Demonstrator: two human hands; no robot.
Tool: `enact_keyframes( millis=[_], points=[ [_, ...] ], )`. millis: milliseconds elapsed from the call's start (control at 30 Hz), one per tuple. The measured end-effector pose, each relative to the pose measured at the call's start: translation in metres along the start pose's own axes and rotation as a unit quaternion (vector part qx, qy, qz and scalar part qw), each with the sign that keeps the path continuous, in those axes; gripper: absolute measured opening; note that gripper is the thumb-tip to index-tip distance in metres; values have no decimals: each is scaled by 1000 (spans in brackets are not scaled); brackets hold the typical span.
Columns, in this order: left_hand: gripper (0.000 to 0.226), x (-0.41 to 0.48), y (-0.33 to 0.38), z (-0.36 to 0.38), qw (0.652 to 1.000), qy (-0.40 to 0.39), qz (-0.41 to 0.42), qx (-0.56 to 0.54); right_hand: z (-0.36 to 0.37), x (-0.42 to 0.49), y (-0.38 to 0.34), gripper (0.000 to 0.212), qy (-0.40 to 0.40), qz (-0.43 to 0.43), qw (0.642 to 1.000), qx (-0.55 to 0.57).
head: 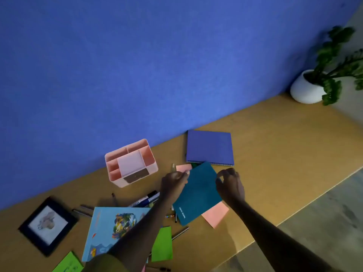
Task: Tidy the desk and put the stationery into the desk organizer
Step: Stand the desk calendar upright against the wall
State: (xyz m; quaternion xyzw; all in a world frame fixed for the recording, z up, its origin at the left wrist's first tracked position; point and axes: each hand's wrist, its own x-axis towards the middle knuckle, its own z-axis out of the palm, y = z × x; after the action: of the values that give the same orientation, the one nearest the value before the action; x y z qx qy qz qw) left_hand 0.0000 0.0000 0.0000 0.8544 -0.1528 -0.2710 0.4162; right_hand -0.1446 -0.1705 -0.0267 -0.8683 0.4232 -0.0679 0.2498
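Note:
A teal notebook [199,194] lies slanted on the wooden desk [275,144]. My left hand [173,182] grips its left edge and my right hand [230,184] pinches its right edge. The pink desk organizer [131,162] stands by the blue wall, with its compartments showing nothing inside. Markers and pens [146,199] lie scattered between the organizer and my left arm. A pink sticky note [216,215] pokes out from under the notebook, and another pink note [183,167] lies behind my left hand.
A purple spiral notebook [209,147] lies beyond the teal one. A picture book [112,230], green sticky notes [162,245] and a framed picture [47,225] sit at the near left. A white potted plant [308,88] stands at the far right corner. The desk edge runs along the right.

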Motion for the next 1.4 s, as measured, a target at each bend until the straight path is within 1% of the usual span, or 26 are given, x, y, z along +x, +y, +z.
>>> enact_keyframes(
  millis=[67, 167, 233, 300, 333, 433, 533, 600, 700, 800, 900, 967, 1000, 1167, 1267, 1367, 1400],
  points=[
    [49, 10, 8, 5, 1000, -2, -13, 7, 0, 13, 8, 20, 0, 41, 999, 25],
    [40, 23, 17, 15, 999, -9, -30, -23, -3, 32, 18, 47, -27, 114, 990, 77],
    [35, 37, 16, 22, 999, -2, -34, -20, -2, 46, 27, 63, -44, 156, 979, 126],
    [31, 49, 16, 24, 999, -2, -47, -17, 1, 58, 37, 71, -51, 189, 962, 188],
    [33, 56, 18, 26, 998, -1, -64, -28, 3, 64, 41, 70, -48, 205, 953, 217],
    [53, 77, 22, 32, 994, -4, -105, -31, 2, 73, 41, 52, -45, 228, 930, 286],
    [54, 97, 27, 40, 987, -27, -151, -47, 2, 75, 44, 36, -44, 231, 920, 315],
    [59, 104, 33, 43, 980, -26, -180, -79, 5, 77, 49, 37, -44, 224, 921, 315],
    [77, 109, 40, 46, 976, -18, -200, -80, 5, 81, 54, 41, -39, 213, 919, 329],
    [79, 113, 42, 47, 976, -8, -205, -72, 0, 87, 53, 42, -26, 230, 903, 361],
    [75, 113, 43, 47, 978, 5, -188, -94, 0, 95, 58, 48, -11, 264, 877, 402],
    [69, 114, 43, 45, 978, 20, -173, -114, 0, 101, 63, 55, -4, 286, 863, 417],
    [65, 114, 43, 45, 977, 29, -168, -126, -2, 104, 64, 54, -2, 290, 856, 427],
    [54, 117, 48, 41, 967, 77, -149, -192, -21, 114, 64, 29, 1, 272, 806, 525],
    [43, 121, 53, 39, 959, 94, -142, -226, -32, 116, 61, 25, 7, 265, 777, 571],
    [23, 123, 55, 36, 954, 95, -133, -250, -41, 120, 58, 26, 5, 256, 759, 598],
    [22, 124, 56, 36, 957, 93, -121, -247, -44, 122, 56, 27, 5, 253, 754, 607]
  ],
)
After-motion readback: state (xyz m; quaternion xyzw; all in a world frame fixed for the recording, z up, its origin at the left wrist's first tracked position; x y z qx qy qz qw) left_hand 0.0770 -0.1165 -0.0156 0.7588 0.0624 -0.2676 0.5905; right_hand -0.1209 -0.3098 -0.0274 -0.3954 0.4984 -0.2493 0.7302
